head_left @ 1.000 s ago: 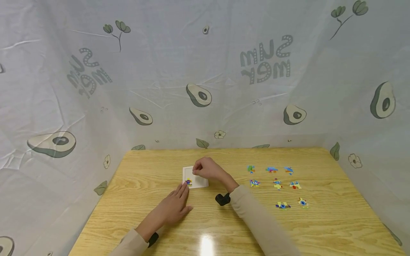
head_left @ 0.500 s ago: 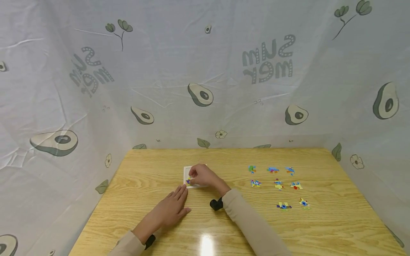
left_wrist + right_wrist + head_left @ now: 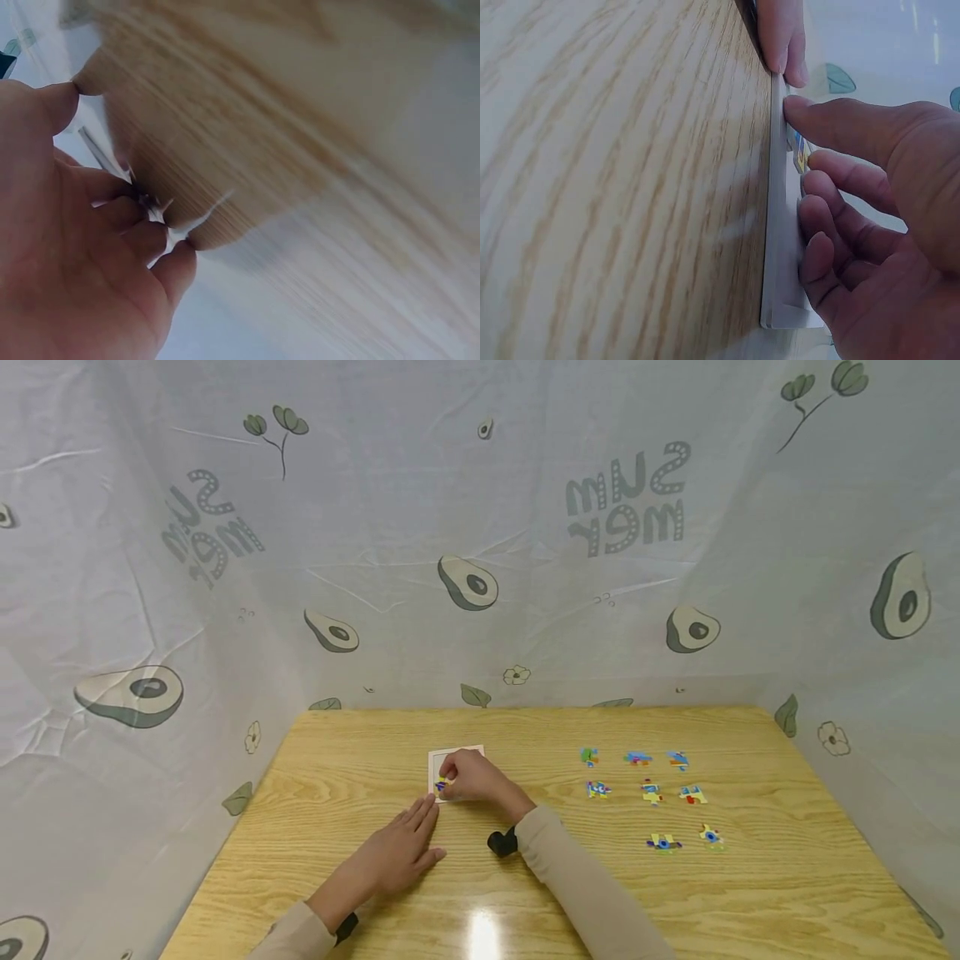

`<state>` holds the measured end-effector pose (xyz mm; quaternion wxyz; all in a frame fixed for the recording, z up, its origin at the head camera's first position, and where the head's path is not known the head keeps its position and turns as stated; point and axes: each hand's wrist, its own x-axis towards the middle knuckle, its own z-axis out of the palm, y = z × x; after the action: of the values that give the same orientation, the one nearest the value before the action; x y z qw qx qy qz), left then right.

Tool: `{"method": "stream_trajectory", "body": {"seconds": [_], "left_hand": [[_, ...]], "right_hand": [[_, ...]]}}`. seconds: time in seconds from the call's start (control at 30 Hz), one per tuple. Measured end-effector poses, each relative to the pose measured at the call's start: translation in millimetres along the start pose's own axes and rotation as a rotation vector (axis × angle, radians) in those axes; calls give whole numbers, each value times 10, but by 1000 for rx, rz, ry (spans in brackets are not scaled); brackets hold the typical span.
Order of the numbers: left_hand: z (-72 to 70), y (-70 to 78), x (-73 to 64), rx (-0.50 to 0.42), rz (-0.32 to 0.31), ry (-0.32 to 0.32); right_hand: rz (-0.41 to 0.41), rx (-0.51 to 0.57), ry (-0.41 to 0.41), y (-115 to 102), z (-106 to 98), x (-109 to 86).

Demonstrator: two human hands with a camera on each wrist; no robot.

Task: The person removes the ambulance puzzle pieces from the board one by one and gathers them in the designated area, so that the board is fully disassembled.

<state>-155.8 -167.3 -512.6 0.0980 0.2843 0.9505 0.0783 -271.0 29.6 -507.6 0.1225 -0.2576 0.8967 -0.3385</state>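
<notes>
A white puzzle tray point(image 3: 432, 764) lies flat on the table, its right part hidden under my right hand point(image 3: 480, 778). In its lower left corner sits a yellow and purple puzzle piece point(image 3: 440, 786). The thumb and index finger of my right hand are at opposite sides of that piece, pinching it; the right wrist view shows the piece's colored edge between them. My left hand point(image 3: 403, 850) rests palm down on the table, fingers extended, with the fingertips at the tray's lower left corner. In the left wrist view its palm and fingers lie against the wood.
Several loose puzzle pieces lie apart in rows on the right side of the table point(image 3: 540, 902), among them a green one point(image 3: 589, 757) and a yellow one with a blue ring point(image 3: 710, 836). A patterned curtain point(image 3: 405, 635) hangs behind and along both sides.
My right hand has moved down and left across the tray, from its upper middle to the piece in the lower left corner. The left hand has stayed nearly still.
</notes>
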Motion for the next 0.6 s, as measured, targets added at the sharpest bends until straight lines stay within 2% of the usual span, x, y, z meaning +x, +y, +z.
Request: {"method": "stream_trajectory", "body": {"seconds": [0.33, 0.6], "left_hand": [[47, -46, 20, 31, 13, -2], [14, -24, 22, 40, 8, -20]], "right_hand": [[13, 27, 11, 7, 9, -19], [10, 19, 13, 6, 39, -21]]}}
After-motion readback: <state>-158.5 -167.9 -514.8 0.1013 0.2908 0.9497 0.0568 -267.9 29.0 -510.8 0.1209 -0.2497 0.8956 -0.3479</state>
